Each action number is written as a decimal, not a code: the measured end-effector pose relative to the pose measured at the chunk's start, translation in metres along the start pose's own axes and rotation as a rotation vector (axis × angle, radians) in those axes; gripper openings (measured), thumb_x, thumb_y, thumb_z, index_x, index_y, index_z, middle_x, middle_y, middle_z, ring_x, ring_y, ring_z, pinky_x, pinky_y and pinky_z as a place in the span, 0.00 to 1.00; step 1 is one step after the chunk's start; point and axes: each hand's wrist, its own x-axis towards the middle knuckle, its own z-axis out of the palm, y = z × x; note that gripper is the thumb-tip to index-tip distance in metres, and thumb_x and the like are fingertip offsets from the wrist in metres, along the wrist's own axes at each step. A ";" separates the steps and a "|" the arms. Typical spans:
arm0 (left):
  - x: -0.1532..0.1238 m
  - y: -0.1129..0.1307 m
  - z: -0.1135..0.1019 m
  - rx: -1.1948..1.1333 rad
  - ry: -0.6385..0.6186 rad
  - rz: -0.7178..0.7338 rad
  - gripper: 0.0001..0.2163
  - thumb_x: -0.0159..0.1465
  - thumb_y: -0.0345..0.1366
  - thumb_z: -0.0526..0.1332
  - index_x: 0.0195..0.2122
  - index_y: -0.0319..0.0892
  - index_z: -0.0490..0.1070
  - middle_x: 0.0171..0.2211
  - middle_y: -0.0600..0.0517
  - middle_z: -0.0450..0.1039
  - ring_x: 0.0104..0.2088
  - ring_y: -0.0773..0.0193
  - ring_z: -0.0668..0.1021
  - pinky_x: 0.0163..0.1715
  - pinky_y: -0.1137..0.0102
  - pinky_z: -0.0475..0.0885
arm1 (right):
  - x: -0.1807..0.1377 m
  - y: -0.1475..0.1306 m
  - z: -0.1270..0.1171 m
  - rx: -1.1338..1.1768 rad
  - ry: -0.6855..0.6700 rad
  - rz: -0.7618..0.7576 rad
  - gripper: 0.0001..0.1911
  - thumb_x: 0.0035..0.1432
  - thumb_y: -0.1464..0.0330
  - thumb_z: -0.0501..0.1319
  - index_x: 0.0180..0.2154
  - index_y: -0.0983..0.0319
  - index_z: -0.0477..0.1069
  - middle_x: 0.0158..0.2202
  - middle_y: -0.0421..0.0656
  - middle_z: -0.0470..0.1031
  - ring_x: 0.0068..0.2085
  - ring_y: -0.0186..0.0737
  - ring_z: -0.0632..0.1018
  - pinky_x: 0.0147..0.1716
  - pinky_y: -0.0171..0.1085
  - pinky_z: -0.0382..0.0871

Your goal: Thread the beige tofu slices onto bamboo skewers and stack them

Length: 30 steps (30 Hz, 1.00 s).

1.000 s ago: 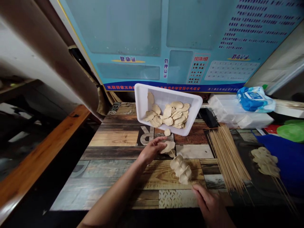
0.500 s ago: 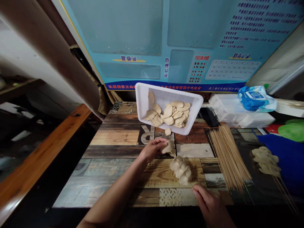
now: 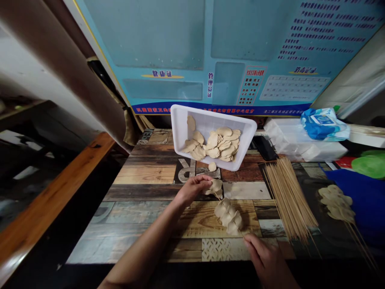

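My right hand (image 3: 264, 255) is closed on the lower end of a thin wooden skewer (image 3: 241, 233). Several pale, folded slices (image 3: 228, 216) are threaded along its middle. Near the skewer's upper end, my left hand (image 3: 194, 189) pinches a pale round slice (image 3: 215, 185), with the stick passing at or through it. The slices look like thin dough or bean-curd pieces; their exact kind I cannot tell. Just beyond my left hand, one loose slice (image 3: 212, 166) lies at the near edge of a white plastic tray (image 3: 184, 107) that holds a heap of similar slices (image 3: 222, 142).
A bundle of bare skewers (image 3: 290, 200) lies to the right of my hands. Farther right, filled skewers (image 3: 337, 202) rest beside a blue sheet (image 3: 369, 196). Behind are a black phone (image 3: 265, 147), clear-wrapped packs (image 3: 300, 142), a blue wipes packet (image 3: 325, 123) and a wall board (image 3: 156, 36).
The slice at my left fingertips has shifted slightly and turned on the skewer's tip. My right hand and the threaded slices have barely moved.
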 end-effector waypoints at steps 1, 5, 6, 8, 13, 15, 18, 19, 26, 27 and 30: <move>0.000 0.000 0.000 0.001 0.002 0.000 0.13 0.49 0.39 0.68 0.32 0.37 0.74 0.21 0.55 0.69 0.21 0.74 0.66 0.23 0.76 0.59 | 0.000 0.000 0.000 0.002 -0.005 0.002 0.20 0.66 0.65 0.41 0.33 0.59 0.69 0.23 0.41 0.75 0.27 0.37 0.79 0.28 0.32 0.72; -0.001 0.000 0.001 0.020 0.006 0.007 0.13 0.49 0.41 0.67 0.32 0.37 0.74 0.21 0.56 0.68 0.20 0.74 0.65 0.22 0.76 0.58 | 0.000 -0.001 0.000 -0.004 0.003 -0.004 0.20 0.66 0.65 0.41 0.34 0.60 0.69 0.26 0.42 0.77 0.28 0.37 0.79 0.28 0.32 0.72; -0.001 0.000 0.002 0.029 0.004 0.011 0.13 0.49 0.41 0.67 0.32 0.37 0.74 0.20 0.56 0.68 0.20 0.74 0.65 0.22 0.76 0.58 | 0.000 0.000 0.000 -0.008 0.011 -0.007 0.20 0.66 0.65 0.41 0.34 0.60 0.69 0.25 0.42 0.77 0.27 0.37 0.79 0.28 0.32 0.72; -0.003 -0.001 0.005 0.040 -0.009 0.011 0.14 0.50 0.41 0.67 0.32 0.36 0.74 0.21 0.56 0.67 0.20 0.75 0.64 0.21 0.76 0.57 | 0.000 0.000 0.001 -0.014 0.019 -0.004 0.20 0.66 0.65 0.41 0.33 0.60 0.69 0.24 0.42 0.77 0.27 0.38 0.79 0.27 0.33 0.72; -0.004 -0.002 0.010 -0.020 -0.011 -0.017 0.15 0.49 0.41 0.68 0.32 0.36 0.73 0.20 0.55 0.68 0.19 0.74 0.66 0.21 0.77 0.60 | 0.000 0.001 0.003 -0.012 0.016 0.014 0.19 0.66 0.65 0.41 0.35 0.59 0.70 0.30 0.44 0.79 0.30 0.38 0.80 0.28 0.33 0.72; -0.004 -0.003 0.010 -0.076 -0.004 -0.045 0.15 0.47 0.40 0.69 0.33 0.36 0.73 0.22 0.54 0.71 0.20 0.73 0.69 0.23 0.76 0.63 | 0.001 0.000 0.002 -0.001 0.032 0.006 0.19 0.66 0.65 0.41 0.35 0.59 0.70 0.30 0.44 0.79 0.30 0.38 0.80 0.28 0.33 0.72; -0.003 -0.004 0.009 -0.159 0.004 -0.094 0.16 0.45 0.38 0.71 0.33 0.37 0.73 0.26 0.52 0.73 0.23 0.71 0.73 0.26 0.75 0.68 | 0.003 -0.001 0.001 0.008 0.060 -0.014 0.19 0.66 0.65 0.41 0.35 0.59 0.70 0.29 0.43 0.79 0.29 0.37 0.80 0.27 0.32 0.72; -0.002 -0.004 0.008 -0.180 0.007 -0.106 0.16 0.44 0.37 0.71 0.33 0.37 0.73 0.27 0.52 0.74 0.24 0.70 0.74 0.26 0.75 0.69 | 0.003 -0.001 0.001 0.006 0.069 -0.023 0.19 0.66 0.65 0.42 0.35 0.59 0.69 0.29 0.42 0.79 0.29 0.37 0.80 0.26 0.32 0.72; -0.004 -0.006 0.012 -0.238 0.005 -0.166 0.16 0.44 0.35 0.72 0.34 0.36 0.74 0.27 0.51 0.75 0.24 0.70 0.75 0.26 0.75 0.70 | 0.005 -0.002 0.001 -0.032 0.153 -0.081 0.19 0.66 0.66 0.42 0.34 0.60 0.69 0.29 0.43 0.80 0.27 0.37 0.80 0.25 0.32 0.73; -0.005 -0.005 0.014 -0.236 0.005 -0.165 0.17 0.44 0.35 0.72 0.34 0.36 0.74 0.27 0.51 0.75 0.24 0.69 0.75 0.27 0.75 0.70 | 0.005 -0.002 0.001 -0.031 0.156 -0.082 0.19 0.66 0.66 0.42 0.34 0.60 0.70 0.29 0.43 0.80 0.27 0.37 0.81 0.25 0.32 0.73; -0.006 -0.005 0.016 -0.215 -0.006 -0.142 0.16 0.45 0.37 0.71 0.34 0.36 0.74 0.27 0.50 0.76 0.25 0.68 0.76 0.29 0.74 0.70 | 0.006 -0.001 0.003 -0.025 0.161 -0.079 0.19 0.66 0.66 0.42 0.34 0.60 0.70 0.29 0.43 0.80 0.27 0.37 0.81 0.25 0.31 0.73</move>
